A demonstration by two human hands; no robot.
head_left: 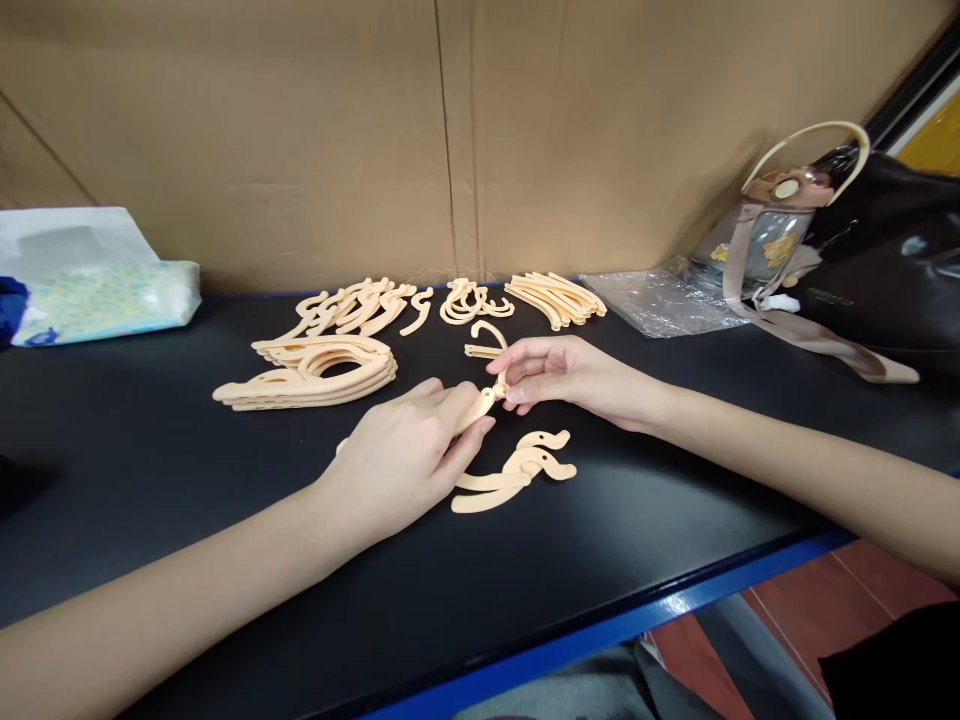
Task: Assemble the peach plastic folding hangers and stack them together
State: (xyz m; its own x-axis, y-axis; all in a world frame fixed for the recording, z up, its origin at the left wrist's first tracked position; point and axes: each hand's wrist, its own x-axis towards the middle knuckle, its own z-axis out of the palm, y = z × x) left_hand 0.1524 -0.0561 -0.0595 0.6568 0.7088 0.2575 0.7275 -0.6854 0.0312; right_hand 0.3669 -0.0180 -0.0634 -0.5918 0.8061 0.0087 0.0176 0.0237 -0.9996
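My left hand (409, 450) is closed around a beige plastic hanger arm (480, 405), whose rounded end with a small hole pokes out past the fingertips. Facing it, my right hand (562, 375) pinches a beige hanger hook (489, 328). The hook curves up above my fingers, and its base meets the arm's end; whether the two are joined I cannot tell. A short straight beige bar (482, 351) shows just behind the right fingertips. Below both hands, curved hanger arms (517, 475) lie on the black table, partly covered by my left hand.
Left of centre sits a stack of folded hangers (352, 384). Along the back lie curved arms (349, 305), loose hooks (469, 305) and straight bars (559, 298). A tissue pack (105, 290) stands left; a plastic bag (660, 300), water bottle (776, 235) and black bag (892, 260) are right.
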